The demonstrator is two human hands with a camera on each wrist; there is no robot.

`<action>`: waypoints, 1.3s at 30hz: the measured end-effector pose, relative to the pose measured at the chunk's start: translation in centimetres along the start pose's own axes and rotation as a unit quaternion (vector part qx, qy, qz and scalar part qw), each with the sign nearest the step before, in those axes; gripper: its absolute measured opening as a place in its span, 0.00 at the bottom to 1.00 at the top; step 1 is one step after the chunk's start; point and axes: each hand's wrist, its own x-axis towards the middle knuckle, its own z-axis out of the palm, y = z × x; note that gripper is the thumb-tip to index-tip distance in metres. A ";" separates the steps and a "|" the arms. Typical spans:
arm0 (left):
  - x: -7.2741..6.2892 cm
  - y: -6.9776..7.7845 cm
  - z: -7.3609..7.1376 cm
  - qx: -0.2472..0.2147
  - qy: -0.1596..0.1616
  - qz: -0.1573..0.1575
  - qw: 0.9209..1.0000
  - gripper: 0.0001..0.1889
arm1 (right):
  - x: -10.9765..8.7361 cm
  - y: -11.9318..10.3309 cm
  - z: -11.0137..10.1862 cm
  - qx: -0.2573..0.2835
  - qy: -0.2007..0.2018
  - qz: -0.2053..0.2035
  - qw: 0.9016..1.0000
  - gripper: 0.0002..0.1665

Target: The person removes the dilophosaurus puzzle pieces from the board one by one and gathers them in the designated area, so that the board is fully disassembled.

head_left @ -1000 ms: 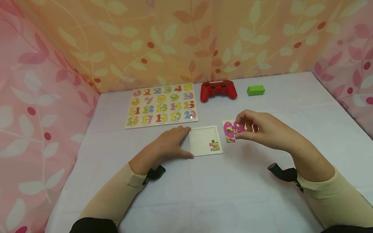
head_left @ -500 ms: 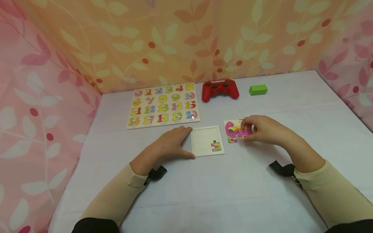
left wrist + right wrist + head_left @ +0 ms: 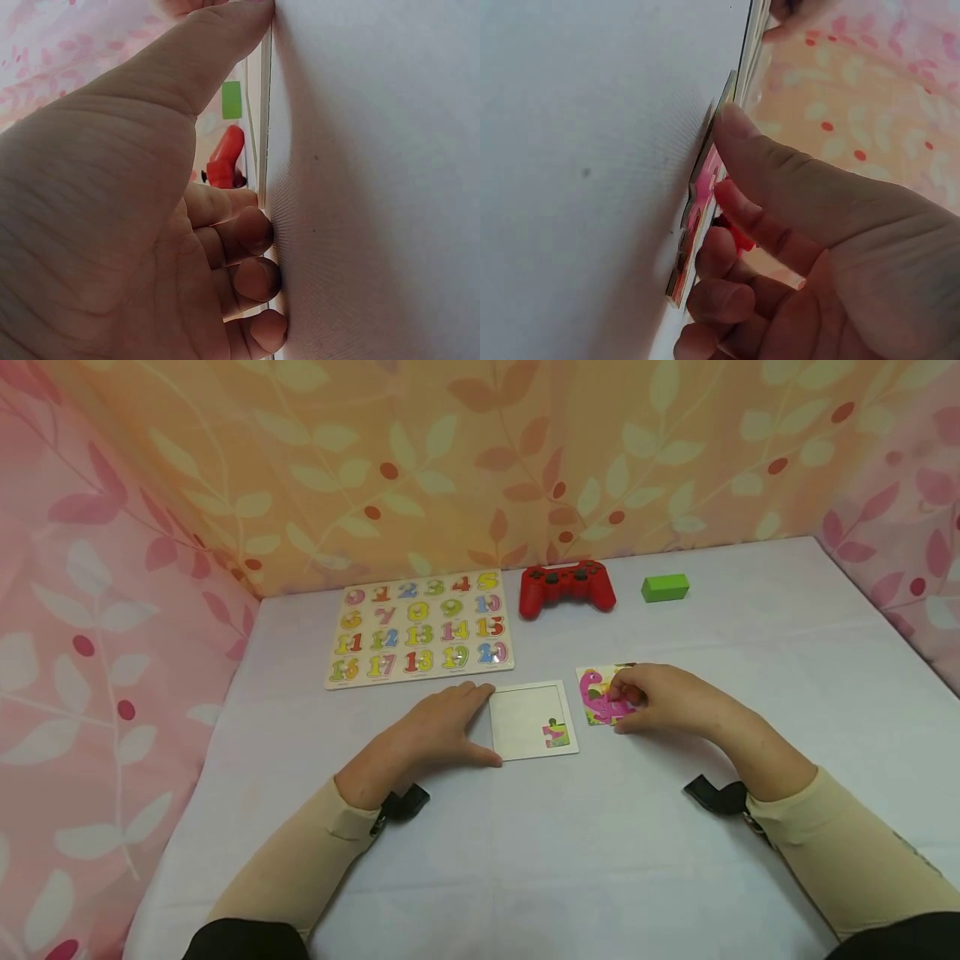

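A square white puzzle tray (image 3: 517,722) lies mid-table, one green-and-pink jigsaw piece (image 3: 556,733) in its lower right corner. My left hand (image 3: 427,731) rests along its left side, thumb at the near corner and fingertips at the far one; the tray's edge (image 3: 265,112) shows in the left wrist view. Just right of the tray lie joined jigsaw pieces (image 3: 595,692) with a pink dinosaur. Over their right part is my right hand (image 3: 671,697), thumb at the near edge and fingers curled, pinching a jigsaw piece (image 3: 705,180). Its fingers hide part of the picture.
A wooden number board (image 3: 420,628) lies behind the tray to the left. At the back stand a red game controller (image 3: 566,587) and a green block (image 3: 664,587). Patterned cloth (image 3: 465,468) walls the white table on its back and sides.
My right hand has moved a little right and lower over the jigsaw pieces. The gap seen between them half a second ago has closed. My left hand keeps its place at the tray.
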 end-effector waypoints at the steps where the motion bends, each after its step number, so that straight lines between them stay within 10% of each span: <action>1: 0.0 0.0 0.0 -0.001 0.000 -0.001 1.000 0.59 | 0.0 0.0 0.0 -0.003 0.002 -0.001 1.000 0.21; 11: 0.0 -0.1 0.1 -0.002 0.001 -0.004 1.000 0.59 | -0.2 -0.4 -0.2 -0.049 0.009 0.006 0.999 0.13; 39: -0.1 0.0 0.0 0.001 -0.002 -0.008 1.000 0.59 | 0.0 1.7 -0.2 0.053 0.005 -0.004 0.999 0.14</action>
